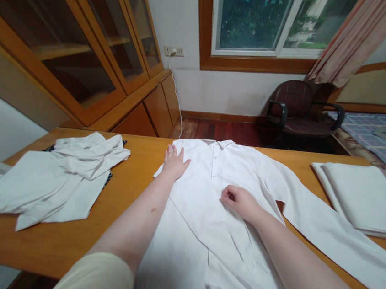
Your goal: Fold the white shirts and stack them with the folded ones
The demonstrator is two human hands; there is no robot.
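Note:
A white button-up shirt (203,210) lies front up on the table, its collar towards the far edge. One sleeve (217,243) is folded diagonally down across the shirt's front. The other sleeve (312,217) stretches out to the right. My left hand (175,163) rests flat on the shirt near the shoulder on the left, fingers spread. Over the middle of the shirt, right of the buttons, my right hand (240,202) is curled into a loose fist. No cloth shows between its fingers. Whether it touches the shirt I cannot tell.
Crumpled white cloth (68,177) lies on the left of the wooden table (135,170), with a dark patterned item partly under it. Folded white fabric (370,195) sits at the right. Beyond are a glass-door cabinet (130,87), an office chair (293,104) and a bed (377,131).

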